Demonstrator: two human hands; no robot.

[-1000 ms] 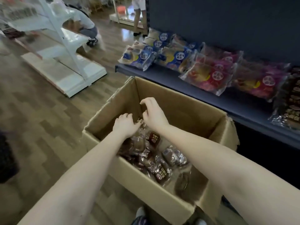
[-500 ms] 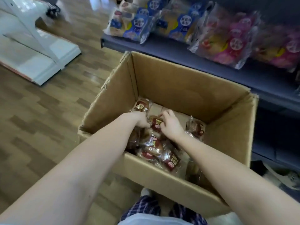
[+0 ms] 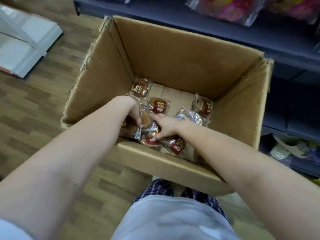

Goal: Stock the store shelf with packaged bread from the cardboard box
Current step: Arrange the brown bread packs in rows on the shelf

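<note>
The person wears a pale grey-blue top [image 3: 173, 219] that fills the bottom of the view, smooth and plain, and its short sleeve [image 3: 10, 231] shows as a pale edge in the lower left corner (the left arm's). Both forearms [image 3: 69, 161] are bare from there down, and the left hand [image 3: 136, 115] and right hand [image 3: 166, 124] are uncovered too. Below the hem of the top shows checked cloth [image 3: 161, 189], dark blue crossed by thin white lines (shorts or trousers, hard to tell which).
</note>
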